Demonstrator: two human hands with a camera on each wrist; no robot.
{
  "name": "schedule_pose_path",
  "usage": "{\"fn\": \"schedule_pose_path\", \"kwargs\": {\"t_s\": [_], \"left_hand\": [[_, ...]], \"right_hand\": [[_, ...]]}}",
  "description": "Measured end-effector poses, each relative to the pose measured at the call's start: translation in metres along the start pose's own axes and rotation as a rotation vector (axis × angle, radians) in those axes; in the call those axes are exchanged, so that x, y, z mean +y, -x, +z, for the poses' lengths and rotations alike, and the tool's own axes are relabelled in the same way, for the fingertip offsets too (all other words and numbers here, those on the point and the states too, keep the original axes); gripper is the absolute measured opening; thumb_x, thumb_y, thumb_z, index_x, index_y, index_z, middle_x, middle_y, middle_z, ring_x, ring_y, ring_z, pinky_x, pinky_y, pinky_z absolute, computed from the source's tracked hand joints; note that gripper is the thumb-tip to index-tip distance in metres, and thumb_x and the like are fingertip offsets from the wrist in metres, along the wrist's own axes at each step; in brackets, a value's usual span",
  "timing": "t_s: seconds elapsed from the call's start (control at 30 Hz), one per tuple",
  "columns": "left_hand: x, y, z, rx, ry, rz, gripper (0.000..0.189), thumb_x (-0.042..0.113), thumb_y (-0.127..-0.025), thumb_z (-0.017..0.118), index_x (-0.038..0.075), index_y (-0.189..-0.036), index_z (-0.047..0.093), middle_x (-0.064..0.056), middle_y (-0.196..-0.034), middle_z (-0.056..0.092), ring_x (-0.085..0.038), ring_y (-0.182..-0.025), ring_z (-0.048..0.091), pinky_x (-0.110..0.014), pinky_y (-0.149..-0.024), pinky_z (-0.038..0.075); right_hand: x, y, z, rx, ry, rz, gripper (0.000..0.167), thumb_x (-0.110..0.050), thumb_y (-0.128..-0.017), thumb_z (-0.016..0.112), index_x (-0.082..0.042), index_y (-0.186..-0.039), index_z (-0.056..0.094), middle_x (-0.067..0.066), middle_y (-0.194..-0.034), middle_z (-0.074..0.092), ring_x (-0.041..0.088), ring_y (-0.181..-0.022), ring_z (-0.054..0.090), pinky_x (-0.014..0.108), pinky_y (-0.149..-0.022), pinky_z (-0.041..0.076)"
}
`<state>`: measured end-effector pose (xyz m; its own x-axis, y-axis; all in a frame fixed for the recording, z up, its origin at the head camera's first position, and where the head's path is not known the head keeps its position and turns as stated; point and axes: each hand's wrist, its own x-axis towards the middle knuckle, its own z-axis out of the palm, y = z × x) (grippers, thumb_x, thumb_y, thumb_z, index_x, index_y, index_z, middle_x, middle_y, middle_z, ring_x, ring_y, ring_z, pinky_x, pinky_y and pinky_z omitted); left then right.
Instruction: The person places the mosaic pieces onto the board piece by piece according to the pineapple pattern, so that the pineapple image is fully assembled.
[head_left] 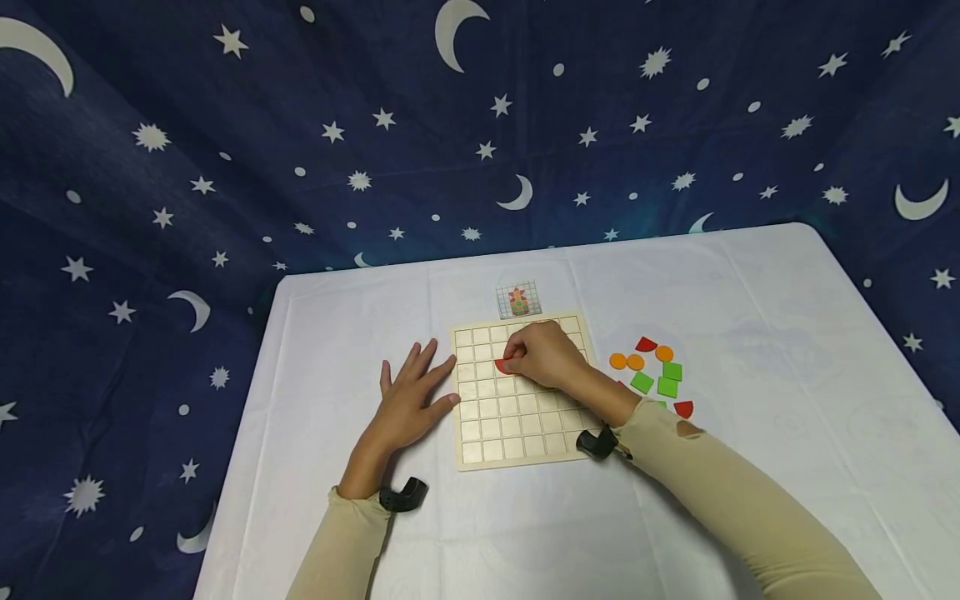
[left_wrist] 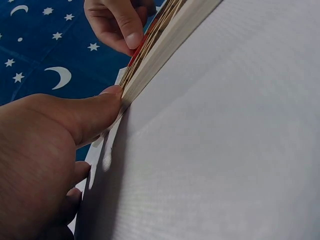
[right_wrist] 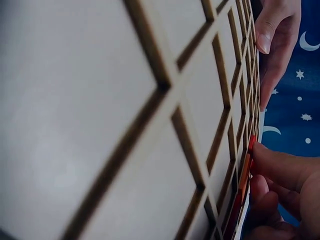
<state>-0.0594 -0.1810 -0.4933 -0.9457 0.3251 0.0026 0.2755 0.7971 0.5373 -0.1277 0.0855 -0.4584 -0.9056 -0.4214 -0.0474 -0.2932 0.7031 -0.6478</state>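
A pale wooden grid board (head_left: 491,429) lies on the white table. At its left edge my left hand (head_left: 408,407) rests with fingers spread, the thumb and index finger touching the rim. Over the upper middle squares, my right hand (head_left: 546,357) pinches a red wedge-shaped tile (head_left: 502,367) close against the grid. The right wrist view shows the red tile (right_wrist: 251,142) at the thumb tip, with an orange piece (right_wrist: 244,172) and another red piece (right_wrist: 232,216) on the board beside it. From the head, my right hand covers these neighbouring pieces.
A small pattern card (head_left: 518,300) with a coloured figure lies behind the board. Right of the board are loose orange discs (head_left: 635,362), green squares (head_left: 667,387) and red wedges (head_left: 683,409), some partly behind my right forearm. A dark star-patterned cloth (head_left: 420,167) hangs behind the table.
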Motion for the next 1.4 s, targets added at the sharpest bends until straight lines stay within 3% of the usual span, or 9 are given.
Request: {"fn": "schedule_pose_path", "kwargs": {"t_s": [0.53,0.83,1.0,1.17,1.4], "left_hand": [[0.0,0.0,0.0,-0.009,0.008,-0.013,0.063,0.049,-0.097,0.065,0.027,-0.154,0.049,-0.006,-0.17,0.024,-0.034,-0.16,0.011,-0.073,-0.118,-0.008],[-0.001,0.0,0.001,-0.008,0.011,-0.01,0.063,0.049,-0.097,0.064,0.027,-0.154,0.048,-0.006,-0.171,0.023,-0.033,-0.16,0.011,-0.072,-0.118,-0.008],[0.0,0.0,0.0,-0.003,0.009,-0.003,0.063,0.048,-0.097,0.066,0.026,-0.154,0.049,-0.006,-0.171,0.023,-0.034,-0.16,0.011,-0.073,-0.117,-0.007],[0.001,0.0,-0.001,0.004,0.006,0.007,0.064,0.047,-0.096,0.067,0.025,-0.153,0.05,-0.008,-0.17,0.025,-0.035,-0.16,0.012,-0.074,-0.117,-0.006],[0.002,0.0,0.0,0.009,0.007,0.005,0.064,0.046,-0.095,0.068,0.024,-0.153,0.05,-0.009,-0.17,0.026,-0.036,-0.159,0.013,-0.074,-0.117,-0.006]], "right_hand": [[0.003,0.002,-0.002,-0.011,0.013,-0.01,0.008,-0.025,-0.081,0.088,-0.024,-0.078,0.081,-0.014,-0.065,0.066,0.012,-0.074,0.057,0.031,-0.073,0.043],[0.007,0.004,-0.01,-0.029,-0.02,0.004,0.005,-0.022,-0.083,0.086,-0.02,-0.083,0.082,-0.009,-0.074,0.07,0.013,-0.078,0.059,0.032,-0.076,0.047],[0.014,0.01,-0.026,-0.008,-0.029,-0.001,0.006,-0.022,-0.086,0.083,-0.017,-0.09,0.083,-0.006,-0.083,0.074,0.013,-0.081,0.062,0.031,-0.073,0.048],[0.031,0.019,-0.053,-0.009,-0.026,-0.072,0.011,-0.021,-0.09,0.08,-0.014,-0.098,0.083,-0.003,-0.091,0.076,0.013,-0.079,0.061,0.032,-0.072,0.048],[0.062,0.036,-0.088,-0.081,0.019,-0.096,0.017,-0.024,-0.089,0.081,-0.016,-0.104,0.083,-0.005,-0.099,0.075,0.014,-0.091,0.065,0.038,-0.084,0.054]]}}
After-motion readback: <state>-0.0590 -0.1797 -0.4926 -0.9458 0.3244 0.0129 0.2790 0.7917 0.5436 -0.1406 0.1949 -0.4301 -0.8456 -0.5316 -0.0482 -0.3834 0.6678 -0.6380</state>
